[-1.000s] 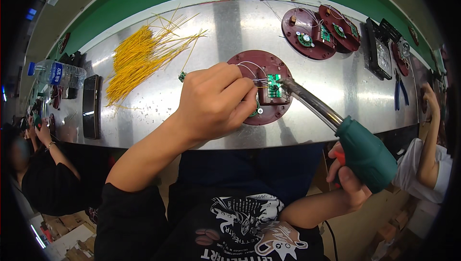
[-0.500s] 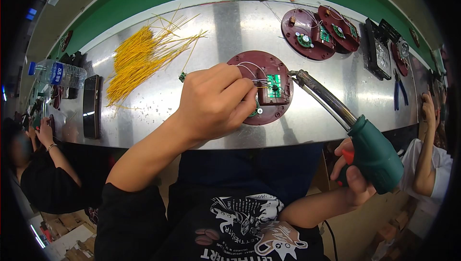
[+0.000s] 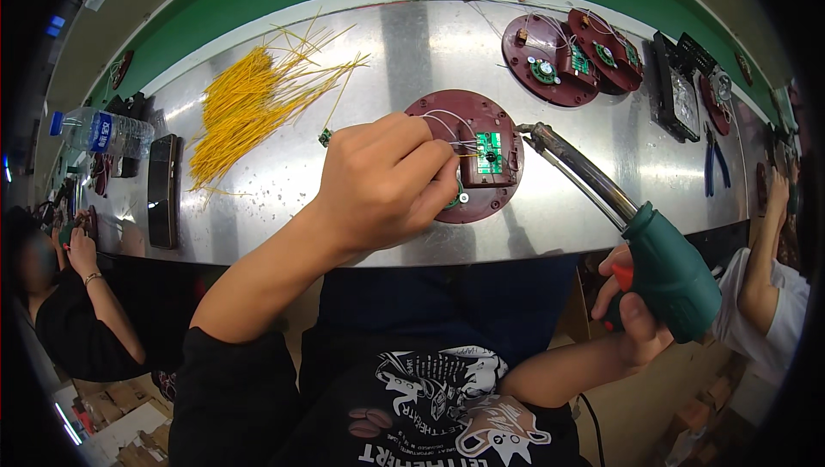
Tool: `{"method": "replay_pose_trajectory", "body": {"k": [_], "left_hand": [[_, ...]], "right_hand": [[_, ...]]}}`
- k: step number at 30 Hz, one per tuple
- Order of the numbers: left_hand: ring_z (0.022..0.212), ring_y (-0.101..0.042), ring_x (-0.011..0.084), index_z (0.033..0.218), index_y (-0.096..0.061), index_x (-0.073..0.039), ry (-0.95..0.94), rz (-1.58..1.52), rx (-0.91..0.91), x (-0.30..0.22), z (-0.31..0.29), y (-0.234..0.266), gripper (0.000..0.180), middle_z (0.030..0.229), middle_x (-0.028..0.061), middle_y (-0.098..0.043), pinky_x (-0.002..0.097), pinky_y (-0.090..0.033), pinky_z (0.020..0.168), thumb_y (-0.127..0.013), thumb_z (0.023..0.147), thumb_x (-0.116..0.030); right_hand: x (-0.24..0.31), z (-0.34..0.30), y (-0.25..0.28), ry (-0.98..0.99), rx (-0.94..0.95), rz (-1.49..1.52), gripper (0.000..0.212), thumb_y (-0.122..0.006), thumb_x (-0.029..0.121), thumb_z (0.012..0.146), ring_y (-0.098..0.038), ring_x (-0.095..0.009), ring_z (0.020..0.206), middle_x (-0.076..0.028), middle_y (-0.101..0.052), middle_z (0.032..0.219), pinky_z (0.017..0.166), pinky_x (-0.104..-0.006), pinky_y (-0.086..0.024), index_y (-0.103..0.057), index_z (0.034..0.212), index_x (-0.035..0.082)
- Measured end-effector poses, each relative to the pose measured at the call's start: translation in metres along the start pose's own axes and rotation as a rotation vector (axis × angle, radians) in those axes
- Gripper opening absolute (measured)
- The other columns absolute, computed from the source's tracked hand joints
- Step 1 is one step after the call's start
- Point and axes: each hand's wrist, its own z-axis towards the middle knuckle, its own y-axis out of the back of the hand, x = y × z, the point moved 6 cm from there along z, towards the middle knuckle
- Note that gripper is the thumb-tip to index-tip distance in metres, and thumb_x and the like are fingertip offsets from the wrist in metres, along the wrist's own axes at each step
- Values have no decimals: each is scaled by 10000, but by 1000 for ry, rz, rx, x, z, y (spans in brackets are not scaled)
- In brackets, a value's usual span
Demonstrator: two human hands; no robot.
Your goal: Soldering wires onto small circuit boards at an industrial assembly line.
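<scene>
Left hand (image 3: 382, 182) pinches yellow wire (image 3: 468, 155) left of mid-frame green board (image 3: 486, 146); right hand (image 3: 640, 329) clamps soldering iron (image 3: 672, 271), slanting up-left, tip off board's right.

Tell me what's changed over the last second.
The right hand has moved the soldering iron rightward and slightly forward from the green board, its tip now near the maroon disc's right edge. Nothing was let go. The left hand stays over the disc; the yellow wires lie unchanged.
</scene>
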Motion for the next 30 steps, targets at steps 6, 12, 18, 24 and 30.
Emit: {"method": "replay_pose_trajectory", "body": {"k": [6,12,18,24,30], "left_hand": [[530,-540,202,709,-639,-35,-15,10,-32,-2,0,-1,95,643,51,-531,326,-426,440,-724,668,-23],[534,-533,196,687,-620,-40,-26,21,-41,-2,0,-1,83,638,44,-510,323,-423,432,-698,666,-24],[537,-536,194,697,-623,-38,-35,22,-50,-2,-1,-1,93,645,44,-514,321,-429,436,-683,627,-29],[541,-540,193,731,-638,-37,-36,39,-49,-3,-1,1,126,649,42,-520,323,-434,440,-675,611,-32],[565,-563,192,795,-668,-30,-53,21,-76,-2,-2,2,176,682,47,-558,319,-440,455,-694,621,-39]], "right_hand": [[0,1,2,-4,-8,-10,511,-671,272,865,-576,-173,523,-241,-616,958,496,-242,-445,-571,1175,-122],[-2,-1,3,-17,-26,1,519,-673,269,854,-573,-172,522,-243,-617,955,494,-242,-448,-570,1176,-124],[-2,-2,4,2,-38,-2,520,-672,268,853,-572,-171,524,-241,-617,951,492,-242,-450,-569,1176,-126],[-1,-2,5,-13,-38,8,531,-685,288,860,-568,-169,533,-239,-614,962,492,-244,-454,-569,1182,-118],[-2,-3,4,-25,-6,21,533,-688,300,871,-570,-173,550,-239,-612,985,493,-243,-454,-571,1191,-109]]}}
